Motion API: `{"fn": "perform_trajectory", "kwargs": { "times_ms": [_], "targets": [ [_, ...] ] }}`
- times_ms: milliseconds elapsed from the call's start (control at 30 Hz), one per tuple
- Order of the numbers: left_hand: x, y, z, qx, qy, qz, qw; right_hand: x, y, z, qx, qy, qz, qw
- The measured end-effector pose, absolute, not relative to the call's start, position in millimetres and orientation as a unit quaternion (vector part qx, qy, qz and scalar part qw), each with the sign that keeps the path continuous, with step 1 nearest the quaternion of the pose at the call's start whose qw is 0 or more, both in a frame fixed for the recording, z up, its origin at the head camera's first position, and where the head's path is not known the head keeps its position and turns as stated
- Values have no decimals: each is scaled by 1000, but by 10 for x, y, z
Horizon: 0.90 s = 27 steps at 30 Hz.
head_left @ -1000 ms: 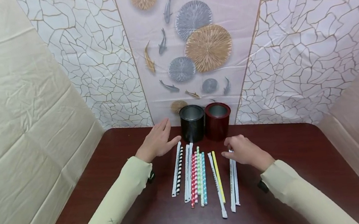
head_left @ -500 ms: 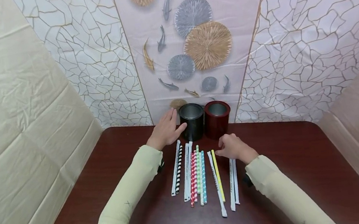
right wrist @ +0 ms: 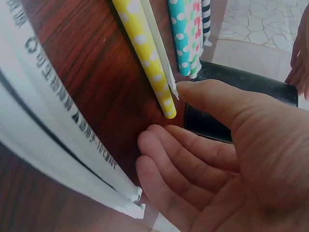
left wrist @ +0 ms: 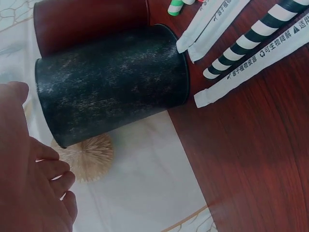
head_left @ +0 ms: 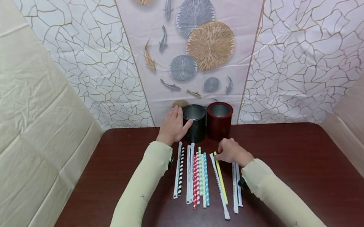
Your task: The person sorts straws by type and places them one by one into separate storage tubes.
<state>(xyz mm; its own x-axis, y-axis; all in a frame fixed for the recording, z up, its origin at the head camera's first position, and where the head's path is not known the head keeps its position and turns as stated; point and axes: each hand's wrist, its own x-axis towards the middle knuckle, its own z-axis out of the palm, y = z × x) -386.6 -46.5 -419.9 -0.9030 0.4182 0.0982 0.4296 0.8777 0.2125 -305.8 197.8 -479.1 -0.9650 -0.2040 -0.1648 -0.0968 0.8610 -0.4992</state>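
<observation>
My left hand (head_left: 172, 126) is beside the rim of a black can (head_left: 196, 130), thumb reaching over its near side. In the left wrist view the fingers (left wrist: 58, 170) are relaxed near the can's mouth and hold nothing. My right hand (head_left: 231, 150) is at the far end of a yellow dotted paper straw (right wrist: 145, 53). In the right wrist view, its thumb and loosely bent fingers are apart, with the straw's tip near the gap between them. A white-wrapped straw (head_left: 220, 191) lies along the yellow one.
A dark red can (head_left: 220, 124) stands right of the black can, against the patterned backdrop. Left of the yellow straw lie dotted and striped red, green, blue and black straws (head_left: 206, 183) and white-wrapped ones. Two wrapped straws (head_left: 235, 189) lie under the right wrist.
My left hand has moved right and away from me, up to the black can. My right hand has moved left from the two wrapped straws to the yellow straw's end.
</observation>
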Motion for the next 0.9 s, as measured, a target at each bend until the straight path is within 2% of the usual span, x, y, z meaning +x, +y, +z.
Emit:
{"fn": "perform_trajectory", "kwargs": {
  "times_ms": [900],
  "targets": [
    [-3949, -377, -4233, -207, -977, -49, 10, -3140, 1822, -4790, 25, 963, -241, 120]
  ]
}}
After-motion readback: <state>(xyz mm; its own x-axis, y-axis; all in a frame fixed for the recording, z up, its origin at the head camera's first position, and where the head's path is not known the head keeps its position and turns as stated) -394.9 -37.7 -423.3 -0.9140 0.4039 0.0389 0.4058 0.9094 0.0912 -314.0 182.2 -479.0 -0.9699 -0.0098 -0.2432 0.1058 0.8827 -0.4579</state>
